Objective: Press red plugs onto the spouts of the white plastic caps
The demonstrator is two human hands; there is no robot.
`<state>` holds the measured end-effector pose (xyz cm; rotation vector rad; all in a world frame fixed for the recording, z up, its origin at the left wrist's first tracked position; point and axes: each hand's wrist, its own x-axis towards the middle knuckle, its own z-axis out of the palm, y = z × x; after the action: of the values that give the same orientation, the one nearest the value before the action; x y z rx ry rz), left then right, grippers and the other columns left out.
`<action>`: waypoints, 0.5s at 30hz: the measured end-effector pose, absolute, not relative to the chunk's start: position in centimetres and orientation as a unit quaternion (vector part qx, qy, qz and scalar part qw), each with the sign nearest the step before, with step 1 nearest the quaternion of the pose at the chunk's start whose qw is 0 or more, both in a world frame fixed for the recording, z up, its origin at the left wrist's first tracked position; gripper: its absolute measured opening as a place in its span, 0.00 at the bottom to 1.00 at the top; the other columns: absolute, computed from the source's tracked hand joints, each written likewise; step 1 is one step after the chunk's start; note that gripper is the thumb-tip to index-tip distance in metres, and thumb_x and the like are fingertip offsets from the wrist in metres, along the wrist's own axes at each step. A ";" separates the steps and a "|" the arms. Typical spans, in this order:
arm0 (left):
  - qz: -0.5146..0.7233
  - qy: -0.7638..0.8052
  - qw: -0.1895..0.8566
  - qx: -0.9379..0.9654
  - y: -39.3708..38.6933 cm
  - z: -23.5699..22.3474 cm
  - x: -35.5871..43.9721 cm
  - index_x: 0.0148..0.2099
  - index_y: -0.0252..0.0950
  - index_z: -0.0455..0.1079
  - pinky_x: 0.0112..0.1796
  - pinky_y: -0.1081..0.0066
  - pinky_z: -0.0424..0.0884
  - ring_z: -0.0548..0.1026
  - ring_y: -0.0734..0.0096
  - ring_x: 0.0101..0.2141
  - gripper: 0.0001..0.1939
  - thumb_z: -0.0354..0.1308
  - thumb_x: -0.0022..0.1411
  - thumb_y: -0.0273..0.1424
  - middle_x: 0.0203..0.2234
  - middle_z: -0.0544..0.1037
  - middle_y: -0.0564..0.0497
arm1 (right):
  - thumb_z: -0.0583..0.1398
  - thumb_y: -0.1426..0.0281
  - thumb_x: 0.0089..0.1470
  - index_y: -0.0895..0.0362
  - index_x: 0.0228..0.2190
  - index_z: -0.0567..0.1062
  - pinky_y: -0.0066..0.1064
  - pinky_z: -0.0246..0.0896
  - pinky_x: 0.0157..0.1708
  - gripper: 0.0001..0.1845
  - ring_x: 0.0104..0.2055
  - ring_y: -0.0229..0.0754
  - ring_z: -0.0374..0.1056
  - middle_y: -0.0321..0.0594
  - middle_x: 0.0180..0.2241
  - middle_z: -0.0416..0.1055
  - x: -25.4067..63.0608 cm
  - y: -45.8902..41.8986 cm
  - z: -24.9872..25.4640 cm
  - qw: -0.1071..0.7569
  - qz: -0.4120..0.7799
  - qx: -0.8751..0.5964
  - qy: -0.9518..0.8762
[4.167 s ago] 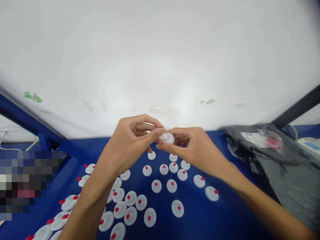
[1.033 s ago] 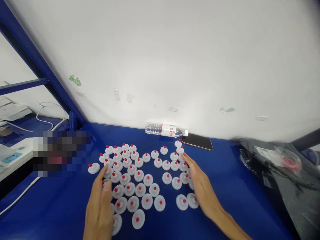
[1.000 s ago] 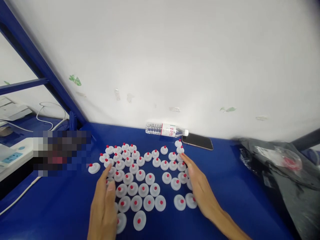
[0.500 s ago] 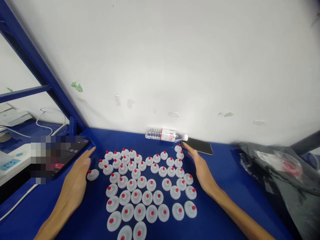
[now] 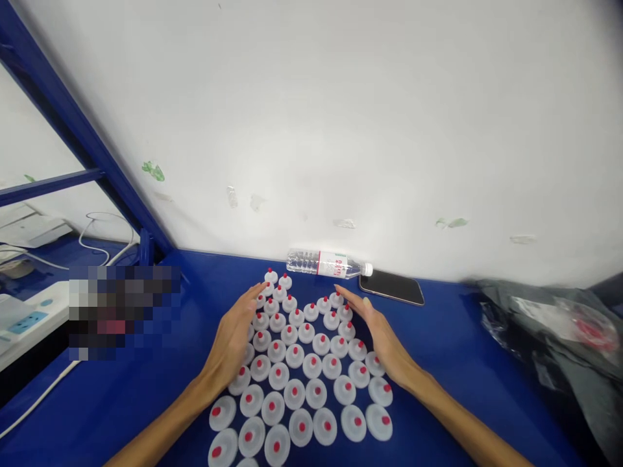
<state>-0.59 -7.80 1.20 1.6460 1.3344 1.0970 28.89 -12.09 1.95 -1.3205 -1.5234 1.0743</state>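
Note:
Many round white plastic caps with red tips (image 5: pixel 294 355) stand on the blue tabletop, bunched between my two hands. My left hand (image 5: pixel 232 337) lies along the left side of the group, fingers stretched out, its inner edge against the outermost caps and covering part of some. On the other side, my right hand (image 5: pixel 384 331) is held edge-on with fingers extended, close against the caps on the right. Neither hand grips anything. The nearest caps are cut off by the bottom of the view.
A clear plastic bottle (image 5: pixel 328 264) lies at the wall, beside a dark phone (image 5: pixel 392 287). Grey plastic bags (image 5: pixel 549 337) sit at the right. A white power strip (image 5: pixel 36 311) with cables is at the left, near a blurred-out patch. A blue metal frame (image 5: pixel 92 143) rises there.
My left hand has swept right, pushing the left-hand caps inward so the group is narrower and tighter. My right hand has stayed along the right side of the caps.

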 end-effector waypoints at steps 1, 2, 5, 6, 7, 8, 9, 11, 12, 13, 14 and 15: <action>0.429 0.512 0.369 0.647 -7.5 1.2 -0.2 0.66 0.40 0.68 0.67 0.53 0.53 0.64 0.55 0.66 0.29 0.42 0.74 0.48 0.65 0.69 0.48 | 0.39 0.47 0.70 0.43 0.66 0.63 0.52 0.37 0.72 0.33 0.72 0.50 0.51 0.35 0.69 0.59 29.2 -11.9 1.8 0.421 0.426 -0.524 -0.606; 0.432 0.503 0.370 0.651 -7.1 1.2 0.2 0.65 0.40 0.68 0.67 0.54 0.54 0.64 0.55 0.65 0.28 0.43 0.74 0.47 0.64 0.70 0.48 | 0.38 0.47 0.70 0.43 0.66 0.63 0.51 0.36 0.72 0.33 0.72 0.50 0.51 0.34 0.69 0.59 29.5 -11.8 1.7 0.428 0.423 -0.523 -0.604; 0.455 0.479 0.369 0.654 -5.9 1.3 0.2 0.63 0.39 0.71 0.66 0.56 0.54 0.65 0.55 0.64 0.26 0.44 0.74 0.45 0.63 0.72 0.48 | 0.38 0.47 0.70 0.43 0.65 0.65 0.52 0.38 0.72 0.34 0.71 0.51 0.53 0.33 0.68 0.61 30.4 -11.5 1.1 0.448 0.421 -0.526 -0.588; 0.465 0.472 0.370 0.652 -5.4 1.3 -0.1 0.62 0.39 0.71 0.66 0.56 0.55 0.66 0.55 0.64 0.26 0.44 0.74 0.44 0.62 0.73 0.48 | 0.37 0.47 0.70 0.43 0.65 0.66 0.53 0.39 0.71 0.34 0.70 0.51 0.54 0.33 0.67 0.62 30.6 -11.4 0.8 0.453 0.422 -0.529 -0.581; 0.475 0.465 0.372 0.648 -4.9 1.4 -0.6 0.62 0.38 0.72 0.66 0.56 0.56 0.66 0.55 0.64 0.26 0.43 0.74 0.43 0.62 0.73 0.48 | 0.37 0.47 0.69 0.43 0.64 0.66 0.54 0.40 0.71 0.34 0.70 0.52 0.55 0.34 0.67 0.63 30.8 -11.4 0.6 0.457 0.425 -0.531 -0.574; 0.486 0.460 0.374 0.643 -4.5 1.3 -1.1 0.62 0.38 0.72 0.65 0.56 0.58 0.67 0.55 0.63 0.26 0.42 0.74 0.43 0.61 0.74 0.47 | 0.37 0.47 0.69 0.43 0.64 0.67 0.55 0.41 0.71 0.34 0.69 0.53 0.56 0.34 0.67 0.63 30.9 -11.4 0.3 0.458 0.428 -0.532 -0.569; 0.495 0.456 0.375 0.638 -4.0 1.3 -1.6 0.61 0.38 0.72 0.64 0.55 0.59 0.68 0.55 0.63 0.26 0.41 0.74 0.42 0.61 0.74 0.47 | 0.37 0.47 0.69 0.43 0.64 0.67 0.56 0.40 0.70 0.34 0.69 0.53 0.56 0.34 0.67 0.64 31.0 -11.4 0.1 0.458 0.432 -0.533 -0.565; 0.511 0.453 0.374 0.628 -3.4 1.2 -2.5 0.60 0.38 0.73 0.62 0.55 0.62 0.69 0.54 0.61 0.25 0.41 0.74 0.42 0.59 0.75 0.46 | 0.38 0.47 0.70 0.43 0.63 0.69 0.56 0.41 0.70 0.33 0.69 0.53 0.56 0.35 0.66 0.64 31.0 -11.4 -0.2 0.461 0.439 -0.531 -0.559; 0.516 0.453 0.373 0.624 -3.1 1.1 -2.9 0.59 0.37 0.74 0.61 0.55 0.63 0.69 0.53 0.61 0.25 0.42 0.74 0.41 0.59 0.76 0.46 | 0.38 0.47 0.70 0.43 0.62 0.69 0.55 0.42 0.70 0.33 0.69 0.53 0.56 0.35 0.66 0.65 31.0 -11.4 -0.3 0.466 0.442 -0.528 -0.556; 0.518 0.454 0.374 0.621 -2.9 1.0 -3.2 0.58 0.37 0.75 0.60 0.55 0.63 0.70 0.52 0.61 0.25 0.42 0.74 0.41 0.58 0.76 0.45 | 0.38 0.48 0.70 0.44 0.61 0.70 0.55 0.43 0.70 0.33 0.69 0.53 0.57 0.35 0.65 0.66 31.0 -11.4 -0.4 0.472 0.444 -0.524 -0.553; 0.519 0.455 0.375 0.618 -2.8 0.9 -3.4 0.57 0.37 0.75 0.59 0.55 0.64 0.70 0.52 0.60 0.24 0.43 0.74 0.41 0.57 0.77 0.45 | 0.38 0.48 0.70 0.44 0.61 0.71 0.54 0.44 0.70 0.33 0.68 0.52 0.57 0.36 0.65 0.66 31.1 -11.4 -0.4 0.478 0.444 -0.520 -0.550; 0.519 0.456 0.378 0.616 -2.7 0.7 -3.5 0.56 0.36 0.76 0.58 0.55 0.65 0.71 0.51 0.60 0.24 0.43 0.73 0.41 0.57 0.77 0.44 | 0.38 0.49 0.70 0.44 0.60 0.72 0.53 0.45 0.70 0.33 0.68 0.51 0.58 0.36 0.64 0.67 31.1 -11.3 -0.4 0.483 0.442 -0.518 -0.550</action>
<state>-3.48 -2.69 0.72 1.5751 1.1669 1.3268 31.10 -11.33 -0.43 -1.2610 -1.3411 1.0779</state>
